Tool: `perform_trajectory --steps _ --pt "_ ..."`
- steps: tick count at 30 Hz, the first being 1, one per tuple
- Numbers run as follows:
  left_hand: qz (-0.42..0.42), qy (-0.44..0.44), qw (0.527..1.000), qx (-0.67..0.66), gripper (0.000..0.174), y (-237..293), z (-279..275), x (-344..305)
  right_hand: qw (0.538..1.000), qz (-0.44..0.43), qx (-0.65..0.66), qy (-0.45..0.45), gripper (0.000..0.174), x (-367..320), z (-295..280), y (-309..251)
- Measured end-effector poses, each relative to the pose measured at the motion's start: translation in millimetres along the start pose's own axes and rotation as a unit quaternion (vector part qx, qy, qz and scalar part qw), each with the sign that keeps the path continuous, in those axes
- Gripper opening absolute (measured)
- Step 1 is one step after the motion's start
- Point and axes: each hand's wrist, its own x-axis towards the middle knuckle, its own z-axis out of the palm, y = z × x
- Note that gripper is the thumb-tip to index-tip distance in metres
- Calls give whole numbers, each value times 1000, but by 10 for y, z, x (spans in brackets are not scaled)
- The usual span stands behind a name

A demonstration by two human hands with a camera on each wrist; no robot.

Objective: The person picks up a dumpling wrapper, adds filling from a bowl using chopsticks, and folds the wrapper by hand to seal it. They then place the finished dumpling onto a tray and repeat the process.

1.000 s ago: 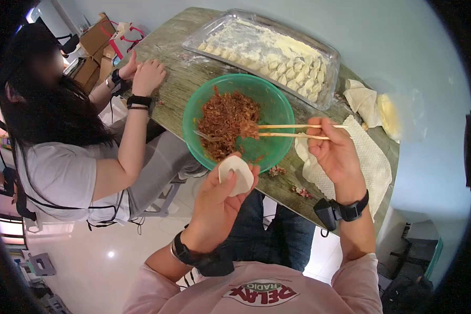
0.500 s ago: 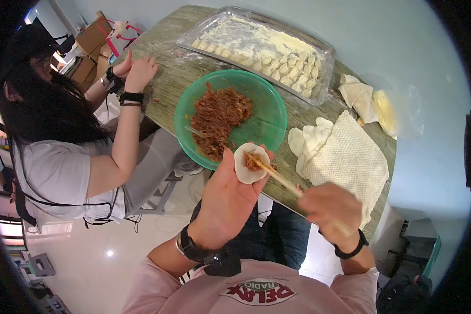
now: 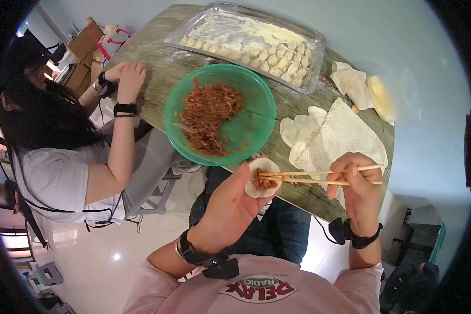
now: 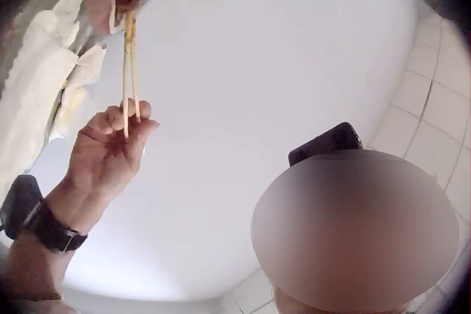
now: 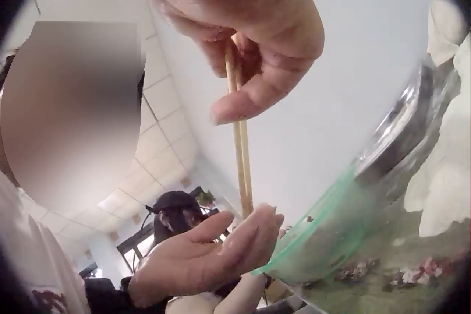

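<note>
In the head view a round dumpling wrapper (image 3: 253,187) lies on the upturned fingers of my left hand (image 3: 222,209). The thumb stands apart from the fingers in the right wrist view. A small lump of reddish-brown filling (image 3: 262,179) sits in the wrapper's middle. My right hand (image 3: 358,183) grips a pair of wooden chopsticks (image 3: 311,174), their tips in the filling. Just beyond the left hand stands a green bowl (image 3: 251,94) with more filling mixture (image 3: 206,115) in it.
A metal tray (image 3: 319,52) of floured dumplings (image 3: 277,57) stands at the table's far side. Loose wrappers (image 3: 301,128) lie beside a white textured cloth (image 3: 350,131). Yellow stuff in a plastic bag (image 3: 380,97) is at the right. Another person (image 3: 73,157) sits on the left.
The right hand's chopsticks have carried filling from the bowl to the wrapper. My left hand has drawn the wrapper back from the bowl, toward the right.
</note>
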Motion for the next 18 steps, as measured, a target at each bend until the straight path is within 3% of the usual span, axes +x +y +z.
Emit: perform_trajectory --steps 4,6,18 --pt "-11 -11 999 34 39 -19 -40 -27 998 36 50 11 33 22 -98 27" --pt "-35 -22 996 77 48 -32 -35 -46 991 93 91 -10 31 49 -110 31" --pt "-73 -62 990 101 50 -30 -96 -59 993 92 70 -26 29 65 -222 49"
